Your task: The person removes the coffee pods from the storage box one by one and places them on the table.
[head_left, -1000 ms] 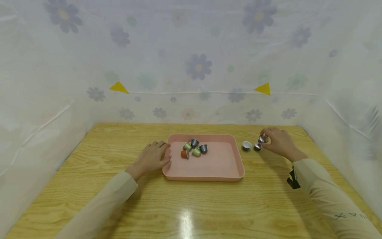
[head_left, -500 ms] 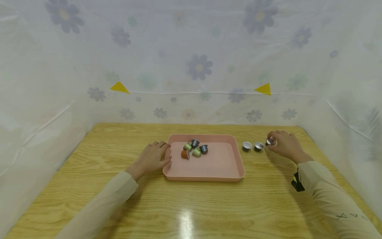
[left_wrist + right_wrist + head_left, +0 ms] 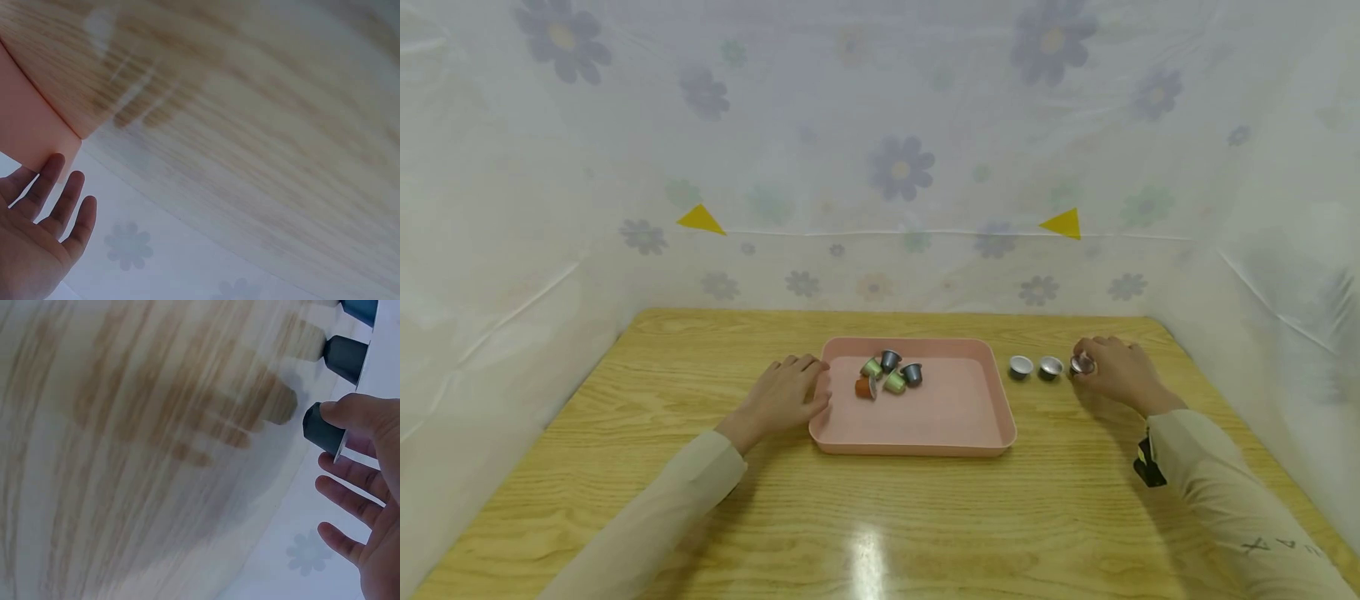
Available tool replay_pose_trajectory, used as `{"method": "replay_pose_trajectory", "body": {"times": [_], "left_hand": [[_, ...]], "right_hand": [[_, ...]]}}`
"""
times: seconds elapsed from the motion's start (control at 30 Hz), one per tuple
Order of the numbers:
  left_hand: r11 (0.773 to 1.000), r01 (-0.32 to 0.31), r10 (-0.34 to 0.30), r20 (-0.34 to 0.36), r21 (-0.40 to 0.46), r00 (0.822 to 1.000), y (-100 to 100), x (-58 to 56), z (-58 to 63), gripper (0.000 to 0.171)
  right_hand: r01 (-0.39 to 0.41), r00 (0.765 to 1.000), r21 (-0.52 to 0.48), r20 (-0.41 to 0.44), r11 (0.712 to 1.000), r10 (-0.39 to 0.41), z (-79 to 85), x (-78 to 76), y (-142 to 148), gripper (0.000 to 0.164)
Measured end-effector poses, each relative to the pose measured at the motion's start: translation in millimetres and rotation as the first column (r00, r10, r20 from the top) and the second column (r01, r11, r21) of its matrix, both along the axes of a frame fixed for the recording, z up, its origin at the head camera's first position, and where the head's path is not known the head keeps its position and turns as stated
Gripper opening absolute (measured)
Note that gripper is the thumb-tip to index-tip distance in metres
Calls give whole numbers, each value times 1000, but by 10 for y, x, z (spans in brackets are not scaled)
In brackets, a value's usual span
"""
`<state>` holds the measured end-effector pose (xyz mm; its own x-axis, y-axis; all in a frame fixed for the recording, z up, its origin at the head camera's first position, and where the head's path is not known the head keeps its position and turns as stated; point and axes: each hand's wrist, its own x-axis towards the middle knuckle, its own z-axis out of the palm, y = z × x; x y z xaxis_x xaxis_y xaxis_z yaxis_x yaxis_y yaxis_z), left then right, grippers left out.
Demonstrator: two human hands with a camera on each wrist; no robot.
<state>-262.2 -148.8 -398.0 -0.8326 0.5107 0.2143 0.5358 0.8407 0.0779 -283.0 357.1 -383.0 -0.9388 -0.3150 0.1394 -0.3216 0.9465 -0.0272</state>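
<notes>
My right hand (image 3: 1122, 373) pinches the rim of a dark coffee capsule (image 3: 320, 430), foil lid up, close over the table at the right end of a short row. Beside it stand two more lid-up capsules, a dark one (image 3: 1050, 369) and a bluish one (image 3: 360, 309). My left hand (image 3: 781, 392) rests at the left rim of the pink tray (image 3: 947, 417), its fingers (image 3: 56, 206) loosely extended along the tray wall. Inside the tray lie an orange capsule (image 3: 865, 387), two green capsules (image 3: 894, 382) and two dark capsules (image 3: 912, 374), clustered in the left half.
The wooden table (image 3: 880, 517) extends around the tray. White flowered sheeting (image 3: 880, 267) encloses the back and both sides, with two yellow triangles (image 3: 1063, 224) on the back sheet.
My right hand has moved right with the capsule, from above the middle one to its right side, and then lowered it slightly. My left hand and the tray stay put.
</notes>
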Motion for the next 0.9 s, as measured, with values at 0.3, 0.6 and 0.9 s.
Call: {"method": "replay_pose_trajectory", "body": {"times": [0.3, 0.6, 0.9], "left_hand": [[1000, 10, -10, -19, 7, 1000, -7, -17, -18, 45], [1000, 2, -2, -14, 5, 1000, -3, -18, -20, 45], [1000, 0, 0, -9, 4, 1000, 4, -4, -3, 45]], "right_hand": [[-9, 1000, -2, -3, 1000, 9, -10, 21, -7, 28], [1, 1000, 1, 15, 1000, -1, -15, 20, -3, 32], [16, 999, 7, 46, 1000, -16, 7, 33, -10, 41]]}}
